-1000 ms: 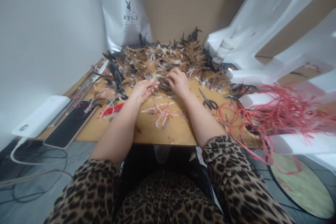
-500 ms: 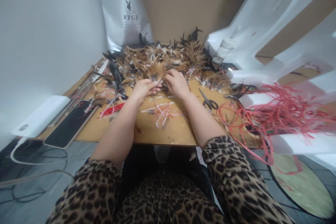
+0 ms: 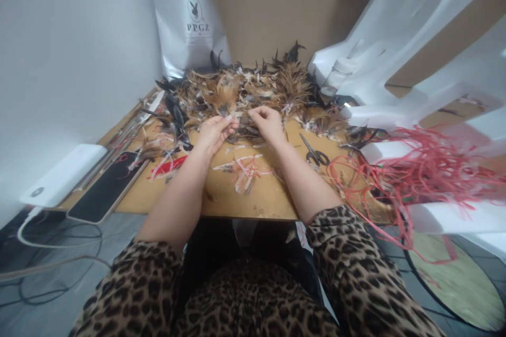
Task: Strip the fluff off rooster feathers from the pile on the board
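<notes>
My left hand is closed in a pinch on the white base of a bunch of brown feathers, which fans upward from the fingertips. To the right of it, a short gap away, is my right hand, thumb and forefinger pressed together. Whatever those fingertips hold, if anything, is too small to make out. Just beyond both hands lies a pile of brown and black feathers. Pink and white strips lie on the table between my forearms.
Black-handled scissors rest right of my right wrist. A tangle of pink ribbon strips spreads over white foam at the right. On the left are a phone and a white power bank with a cable. A silver bag stands behind.
My hands have moved apart: the right has drawn slightly right, away from the feather bunch. The left still pinches the bunch, which now stands a little higher and further left.
</notes>
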`<state>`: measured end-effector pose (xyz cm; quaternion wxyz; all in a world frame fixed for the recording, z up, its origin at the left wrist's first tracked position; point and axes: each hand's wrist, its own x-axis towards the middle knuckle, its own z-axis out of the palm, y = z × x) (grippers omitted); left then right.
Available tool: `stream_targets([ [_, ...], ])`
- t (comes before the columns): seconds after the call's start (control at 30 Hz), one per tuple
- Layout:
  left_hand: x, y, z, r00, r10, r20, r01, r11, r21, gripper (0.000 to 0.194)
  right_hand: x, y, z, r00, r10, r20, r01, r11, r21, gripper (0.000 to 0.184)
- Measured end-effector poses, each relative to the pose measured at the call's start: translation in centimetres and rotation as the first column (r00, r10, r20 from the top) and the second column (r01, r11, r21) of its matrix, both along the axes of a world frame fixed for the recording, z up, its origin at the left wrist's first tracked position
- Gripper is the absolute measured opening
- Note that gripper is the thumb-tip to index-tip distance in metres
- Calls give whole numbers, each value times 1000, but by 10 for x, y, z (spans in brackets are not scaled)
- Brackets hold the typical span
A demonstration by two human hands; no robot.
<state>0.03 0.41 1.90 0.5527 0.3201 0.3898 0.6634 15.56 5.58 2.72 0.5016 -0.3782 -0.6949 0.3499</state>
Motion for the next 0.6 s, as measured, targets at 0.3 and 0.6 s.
stream_targets([
  [0.3, 7, -5, 3, 997, -62, -38, 62, 998, -8, 14, -15, -9, 1, 919, 172, -354, -330, 828, -453, 41],
  [0.6, 5, -3, -1, 994, -98, -38, 99, 995, 16, 12, -13, -9, 4, 875, 204, -440, -402, 812, -423, 42],
])
